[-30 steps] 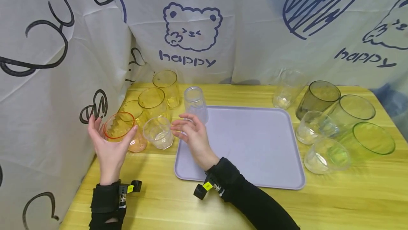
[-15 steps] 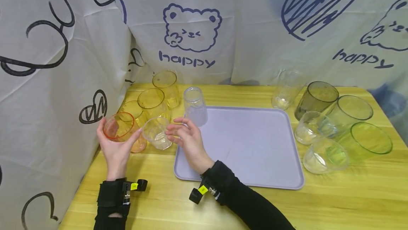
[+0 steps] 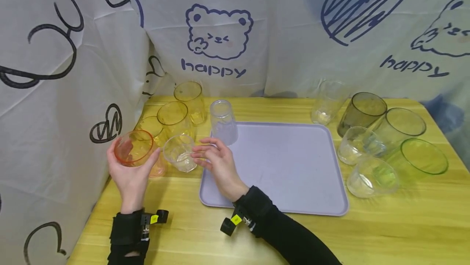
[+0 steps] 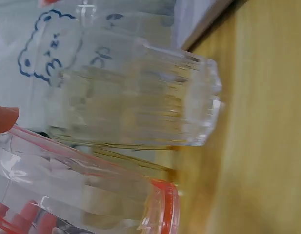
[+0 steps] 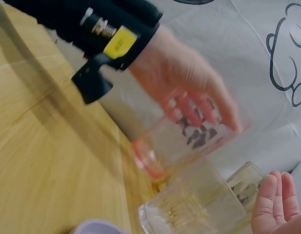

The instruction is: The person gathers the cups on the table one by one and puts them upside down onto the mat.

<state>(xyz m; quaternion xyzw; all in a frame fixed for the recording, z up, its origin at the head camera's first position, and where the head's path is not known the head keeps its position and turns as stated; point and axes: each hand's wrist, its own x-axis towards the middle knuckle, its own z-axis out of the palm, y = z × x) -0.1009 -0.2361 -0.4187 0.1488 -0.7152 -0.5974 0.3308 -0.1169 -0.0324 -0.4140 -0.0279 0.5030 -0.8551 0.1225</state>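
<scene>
An orange-tinted drinking glass point(image 3: 134, 164) with a red-orange rim stands at the left of the table in the head view. My left hand point(image 3: 130, 179) grips it around its upper part, and the curled fingers show through its wall in the right wrist view. Just right of it is a clear faceted glass point(image 3: 180, 155), whose heavy base point(image 4: 201, 105) shows in the left wrist view. Beside this clear glass my right hand point(image 3: 218, 165) has loosely extended fingers and holds nothing; whether the fingertips touch the glass cannot be told.
Behind the orange glass are several yellow glasses point(image 3: 174, 122). An upside-down clear glass point(image 3: 224, 124) is at the back left corner of a lilac tray point(image 3: 286, 167). Several clear, grey and green glasses point(image 3: 415, 167) crowd the right side. Cloth point(image 3: 73, 134) hangs left and behind.
My left hand came in rightward and closed on the orange glass, whose rim now shows slightly larger and farther left. My right hand moved a little left toward the clear glass.
</scene>
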